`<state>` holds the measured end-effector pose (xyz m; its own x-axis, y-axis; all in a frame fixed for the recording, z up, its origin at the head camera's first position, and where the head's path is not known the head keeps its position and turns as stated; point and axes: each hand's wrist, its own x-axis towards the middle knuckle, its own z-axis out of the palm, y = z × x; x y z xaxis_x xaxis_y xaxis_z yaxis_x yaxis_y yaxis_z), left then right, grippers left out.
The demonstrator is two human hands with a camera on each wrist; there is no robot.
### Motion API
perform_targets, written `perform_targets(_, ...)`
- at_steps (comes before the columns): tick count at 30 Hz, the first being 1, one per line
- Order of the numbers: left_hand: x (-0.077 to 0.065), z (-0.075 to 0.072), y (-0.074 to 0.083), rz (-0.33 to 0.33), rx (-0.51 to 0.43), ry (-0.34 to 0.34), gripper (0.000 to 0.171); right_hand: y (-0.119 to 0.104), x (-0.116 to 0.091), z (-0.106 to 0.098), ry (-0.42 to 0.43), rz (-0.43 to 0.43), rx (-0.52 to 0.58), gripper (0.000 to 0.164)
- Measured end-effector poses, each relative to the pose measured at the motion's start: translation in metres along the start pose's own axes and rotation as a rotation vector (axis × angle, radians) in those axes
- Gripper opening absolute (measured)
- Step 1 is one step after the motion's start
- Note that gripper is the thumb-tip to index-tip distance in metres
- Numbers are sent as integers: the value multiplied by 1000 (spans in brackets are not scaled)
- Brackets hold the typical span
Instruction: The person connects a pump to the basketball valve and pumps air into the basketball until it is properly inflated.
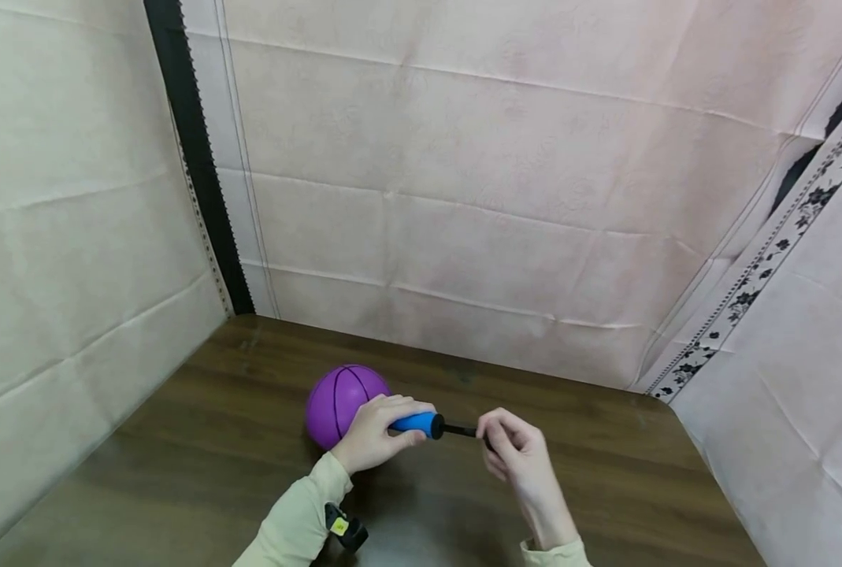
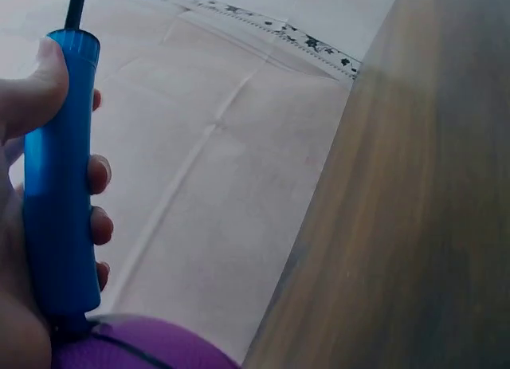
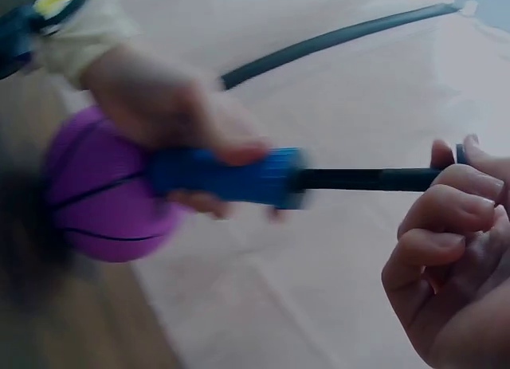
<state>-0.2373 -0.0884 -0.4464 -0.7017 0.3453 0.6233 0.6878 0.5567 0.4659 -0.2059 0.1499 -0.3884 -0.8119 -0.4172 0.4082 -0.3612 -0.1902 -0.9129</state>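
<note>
A purple ball (image 1: 344, 400) with black seam lines rests on the wooden table. My left hand (image 1: 381, 429) grips the blue barrel of a hand pump (image 2: 62, 186), fingers wrapped round it and thumb near its front cap. The barrel's rear end meets the ball in the left wrist view. A black rod (image 3: 366, 179) extends from the barrel toward the right. At the rod's far end my right hand (image 1: 516, 449) pinches the black handle, which the fingers mostly hide.
The wooden table (image 1: 201, 441) is enclosed by pale cloth walls (image 1: 463, 197) at the back and both sides. A dark strip (image 1: 201, 157) runs up the left corner. A black wrist device (image 1: 346, 528) sits on the left sleeve.
</note>
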Motion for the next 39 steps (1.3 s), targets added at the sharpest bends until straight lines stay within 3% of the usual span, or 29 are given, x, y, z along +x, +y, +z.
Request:
perform_targets(3,3,2,5,14,28,-41,32,15,4,8,40,118,-29,24)
perform_targets(6,4,3,10,10,15,-79,34,24,5,14,51,173,-52,28)
perform_targets(12,4,-2,6,36,-18,-74,35,14,4,15,-10,124,-116,26)
perform_targets(17,3,-9,-5,94,52,14,33,-13,-7,-1,6,6,-79,24)
perform_targets(22,3,-14,-7,62,41,10,33,-27,-12,-11,-43,-98,-49,24)
perform_targets(27,3,-7,0,23,13,-26,33,-13,-6,-6,-42,-96,-24,19)
perform_targets(33,0,11,12,15,-62,-81,34,18,5,5,-73,4,2,20)
perform_targets(39,-1,8,10,47,-32,-50,33,23,7,13,-62,116,-64,25)
